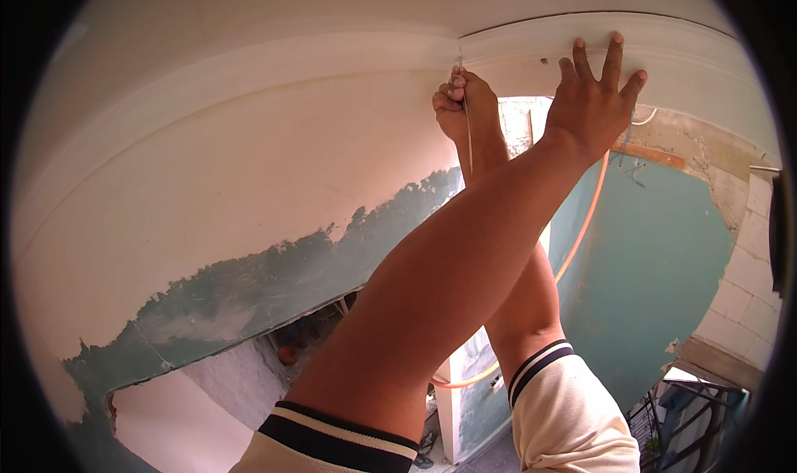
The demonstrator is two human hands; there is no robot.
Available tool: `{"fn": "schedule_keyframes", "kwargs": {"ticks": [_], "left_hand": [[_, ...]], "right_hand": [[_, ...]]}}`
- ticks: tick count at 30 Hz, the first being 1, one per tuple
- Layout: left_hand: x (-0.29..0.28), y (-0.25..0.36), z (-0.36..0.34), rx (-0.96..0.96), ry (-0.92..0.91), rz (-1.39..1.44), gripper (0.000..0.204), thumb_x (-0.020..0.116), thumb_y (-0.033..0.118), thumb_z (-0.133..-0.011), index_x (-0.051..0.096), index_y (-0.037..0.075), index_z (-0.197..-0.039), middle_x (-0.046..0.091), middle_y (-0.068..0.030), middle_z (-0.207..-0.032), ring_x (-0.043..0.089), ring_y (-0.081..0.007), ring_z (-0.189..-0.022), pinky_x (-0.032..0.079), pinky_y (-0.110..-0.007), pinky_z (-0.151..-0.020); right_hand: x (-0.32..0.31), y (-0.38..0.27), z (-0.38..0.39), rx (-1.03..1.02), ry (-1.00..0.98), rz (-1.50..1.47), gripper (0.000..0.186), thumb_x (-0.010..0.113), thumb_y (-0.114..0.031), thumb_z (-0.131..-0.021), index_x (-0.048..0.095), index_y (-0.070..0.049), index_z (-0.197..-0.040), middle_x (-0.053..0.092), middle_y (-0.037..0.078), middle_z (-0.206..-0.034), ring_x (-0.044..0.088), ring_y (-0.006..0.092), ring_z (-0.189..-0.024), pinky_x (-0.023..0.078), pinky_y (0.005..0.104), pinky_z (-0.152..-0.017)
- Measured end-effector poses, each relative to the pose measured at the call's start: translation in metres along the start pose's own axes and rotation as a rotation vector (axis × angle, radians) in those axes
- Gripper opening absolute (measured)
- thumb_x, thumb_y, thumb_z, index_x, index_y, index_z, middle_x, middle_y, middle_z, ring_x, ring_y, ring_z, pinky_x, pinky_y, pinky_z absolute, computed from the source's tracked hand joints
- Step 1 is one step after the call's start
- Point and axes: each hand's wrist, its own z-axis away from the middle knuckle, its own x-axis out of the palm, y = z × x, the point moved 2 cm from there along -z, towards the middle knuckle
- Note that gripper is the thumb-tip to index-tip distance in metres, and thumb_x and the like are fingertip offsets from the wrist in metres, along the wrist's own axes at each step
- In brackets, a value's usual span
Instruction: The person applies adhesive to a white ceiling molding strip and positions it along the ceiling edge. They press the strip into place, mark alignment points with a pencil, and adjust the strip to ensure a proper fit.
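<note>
My arms cross in front of me as both reach up to a white plaster cornice (332,58) that runs along the top of the wall. My left hand (594,99) lies flat with fingers spread on the right-hand cornice piece (689,46). My right hand (465,108) is closed around a thin metal blade (468,141), held upright. The blade's tip sits at the vertical joint (459,46) where the two cornice pieces meet.
White plaster covers the upper wall (249,166) above patchy teal paint (274,282). An orange hose (581,232) hangs down behind my arms. At right are a teal wall (656,265), white blocks (747,290) and a black metal railing (689,423).
</note>
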Motion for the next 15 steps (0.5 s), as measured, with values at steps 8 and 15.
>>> {"fn": "schedule_keyframes", "kwargs": {"ticks": [8, 15], "left_hand": [[0.0009, 0.0009, -0.0007, -0.021, -0.011, 0.017, 0.058, 0.06, 0.017, -0.101, 0.045, 0.024, -0.157, 0.025, -0.0273, -0.166, 0.044, -0.062, -0.135, 0.044, -0.061, -0.106], [0.0031, 0.0001, 0.0008, -0.017, -0.011, 0.006, 0.058, 0.06, 0.016, -0.101, 0.045, 0.025, -0.157, 0.025, -0.0272, -0.166, 0.044, -0.0618, -0.135, 0.044, -0.062, -0.106]], "right_hand": [[0.0055, 0.0009, 0.0013, -0.007, -0.01, -0.01, 0.017, 0.043, -0.013, -0.109, 0.055, -0.009, -0.097, 0.047, -0.006, -0.062, 0.039, 0.0049, -0.048, 0.029, 0.0214, -0.045], [0.0006, 0.0024, 0.0032, -0.015, -0.032, -0.008, 0.018, 0.043, -0.013, -0.109, 0.055, -0.009, -0.096, 0.047, -0.006, -0.062, 0.039, 0.0046, -0.047, 0.029, 0.0215, -0.044]]}}
